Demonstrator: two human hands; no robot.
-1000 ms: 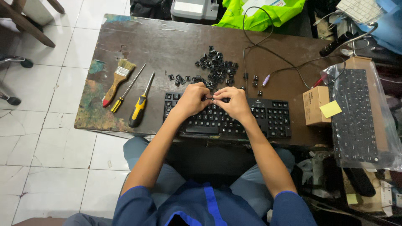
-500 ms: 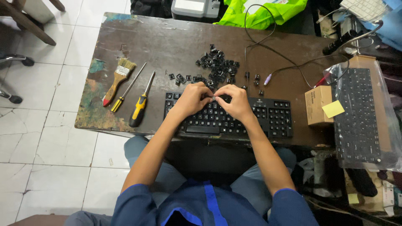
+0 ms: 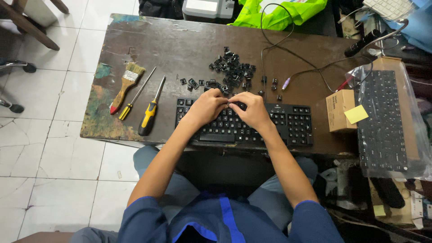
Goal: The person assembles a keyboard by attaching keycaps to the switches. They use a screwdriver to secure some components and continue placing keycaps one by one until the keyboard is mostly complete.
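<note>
Black keyboard (image 3: 245, 126) lies at the desk (image 3: 180, 49) front edge, landmark for all below. Far left of it: paintbrush (image 3: 126, 86), then two yellow-handled screwdrivers (image 3: 148, 114). Left hand (image 3: 208, 106) and right hand (image 3: 253, 110) meet over its upper rows, fingers pinched together, seemingly on a keycap; too small to confirm. Loose keycaps (image 3: 231, 72) heaped just behind. Judgement: seat each cap square, press straight down. Right of it: cardboard box (image 3: 338, 110).

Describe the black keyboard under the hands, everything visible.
The black keyboard is a flat, full-size board, plastic by its look, lying along the near edge of the brown table. Its number pad sits at the right end. Both the left hand and right hand rest on its upper middle rows, fingertips together. Loose black keycaps lie just behind it.
</note>
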